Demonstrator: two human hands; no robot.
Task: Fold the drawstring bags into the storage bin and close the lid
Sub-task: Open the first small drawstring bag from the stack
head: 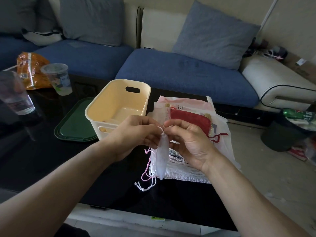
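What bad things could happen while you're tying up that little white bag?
The little white bag hangs from the cord that both hands, left and right, pinch at its top, so it could slip and drop onto the pile of bags. The loose pink and white cords trail at the table's near edge; a forearm might snag them. The green lid lies under the bin, so pulling it out may tip the bin.

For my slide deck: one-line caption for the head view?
Both hands pinch a white drawstring bag before the open bin.
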